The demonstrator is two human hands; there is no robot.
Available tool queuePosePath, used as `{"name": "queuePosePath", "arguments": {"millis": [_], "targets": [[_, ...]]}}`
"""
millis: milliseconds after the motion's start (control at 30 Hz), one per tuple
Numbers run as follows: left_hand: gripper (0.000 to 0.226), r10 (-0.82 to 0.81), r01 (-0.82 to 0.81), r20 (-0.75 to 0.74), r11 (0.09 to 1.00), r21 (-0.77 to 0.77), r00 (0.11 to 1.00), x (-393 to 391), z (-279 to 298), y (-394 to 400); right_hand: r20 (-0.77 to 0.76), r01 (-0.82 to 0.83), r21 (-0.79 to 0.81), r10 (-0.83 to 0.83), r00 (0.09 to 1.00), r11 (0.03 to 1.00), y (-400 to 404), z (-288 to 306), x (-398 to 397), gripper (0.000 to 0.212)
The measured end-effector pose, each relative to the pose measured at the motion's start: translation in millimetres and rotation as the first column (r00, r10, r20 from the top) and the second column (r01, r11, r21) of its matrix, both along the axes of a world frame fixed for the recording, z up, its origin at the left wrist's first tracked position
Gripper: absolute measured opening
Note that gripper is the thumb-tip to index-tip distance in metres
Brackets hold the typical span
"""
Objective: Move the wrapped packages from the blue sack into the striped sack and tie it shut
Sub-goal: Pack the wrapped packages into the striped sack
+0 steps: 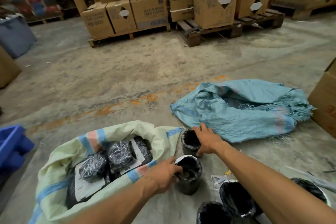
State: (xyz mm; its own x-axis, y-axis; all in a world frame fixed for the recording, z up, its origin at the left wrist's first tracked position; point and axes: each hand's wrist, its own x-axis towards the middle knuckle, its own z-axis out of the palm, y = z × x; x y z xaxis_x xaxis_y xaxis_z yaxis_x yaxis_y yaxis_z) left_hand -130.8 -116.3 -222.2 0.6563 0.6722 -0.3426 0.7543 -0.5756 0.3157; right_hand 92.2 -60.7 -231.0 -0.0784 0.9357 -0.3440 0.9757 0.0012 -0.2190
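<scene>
Striped sack (60, 160) lies open-mouthed on the concrete floor (109, 78) at lower left, with several wrapped packages (120, 156) inside. Blue sack (236, 114) lies crumpled and flat to the right, well apart from the striped sack's mouth. Between the sacks, two black wrapped packages stand upright on the floor. Left hand (163, 176) grips the nearer package (189, 176), fingers curled round its rim. Right hand (207, 140) holds the farther package (190, 142), fingers wrapped round its side.

"KB-3033" on left cardboard box (97, 22), "KB-3033" on neighbouring box (151, 13)
</scene>
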Motion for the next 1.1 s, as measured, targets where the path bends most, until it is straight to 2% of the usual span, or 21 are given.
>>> {"name": "queuePosePath", "arguments": {"millis": [167, 233, 300, 400, 500, 567, 667, 700, 767, 867, 900, 967, 1100], "targets": [[0.023, 0.121, -0.101, 0.136, 0.984, -0.146, 0.983, -15, 12, 6, -0.205, 0.130, 0.030, -0.121, 0.971, 0.991, -7, 2, 4, 0.098], [0.015, 0.204, -0.147, 0.221, 0.958, -0.248, 0.954, -23, 24, 7, -0.305, 0.175, 0.032, -0.157, 0.939, 0.984, -13, 7, 4, 0.093], [0.008, 0.353, -0.226, 0.307, 0.897, -0.380, 0.884, -30, 42, 6, -0.407, 0.230, 0.040, -0.194, 0.892, 0.972, -19, 16, 2, 0.088], [0.010, 0.563, -0.350, 0.326, 0.776, -0.525, 0.760, -44, 74, 7, -0.587, 0.325, 0.062, -0.229, 0.776, 0.944, -25, 32, -4, 0.075], [0.018, 0.746, -0.420, 0.326, 0.617, -0.665, 0.580, -62, 99, 10, -0.760, 0.452, 0.075, -0.243, 0.603, 0.889, -23, 48, -17, 0.067], [0.029, 0.809, -0.411, 0.377, 0.563, -0.717, 0.450, -83, 119, 14, -0.828, 0.488, 0.054, -0.234, 0.510, 0.871, -19, 61, -35, 0.063], [0.079, 0.813, -0.376, 0.462, 0.577, -0.726, 0.355, -131, 155, 25, -0.904, 0.475, -0.037, -0.232, 0.359, 0.879, -11, 78, -72, 0.050], [0.089, 0.810, -0.387, 0.478, 0.584, -0.714, 0.340, -146, 167, 29, -0.918, 0.456, -0.069, -0.235, 0.318, 0.887, -10, 84, -85, 0.042], [0.092, 0.807, -0.419, 0.510, 0.591, -0.689, 0.300, -181, 185, 36, -0.938, 0.387, -0.140, -0.247, 0.243, 0.911, -7, 95, -116, 0.025], [0.070, 0.837, -0.484, 0.515, 0.534, -0.693, 0.186, -215, 187, 37, -0.930, 0.281, -0.237, -0.301, 0.212, 0.930, 0, 95, -155, 0.024], [0.061, 0.861, -0.521, 0.498, 0.473, -0.710, 0.103, -225, 176, 33, -0.918, 0.254, -0.270, -0.328, 0.223, 0.929, 2, 91, -166, 0.028], [0.058, 0.905, -0.541, 0.425, 0.339, -0.770, -0.038, -246, 142, 21, -0.890, 0.227, -0.328, -0.381, 0.251, 0.917, 7, 77, -188, 0.033], [0.044, 0.933, -0.427, 0.258, 0.132, -0.895, -0.252, -272, 78, -1, -0.839, 0.263, -0.397, -0.464, 0.284, 0.879, 12, 53, -211, 0.041]]}}
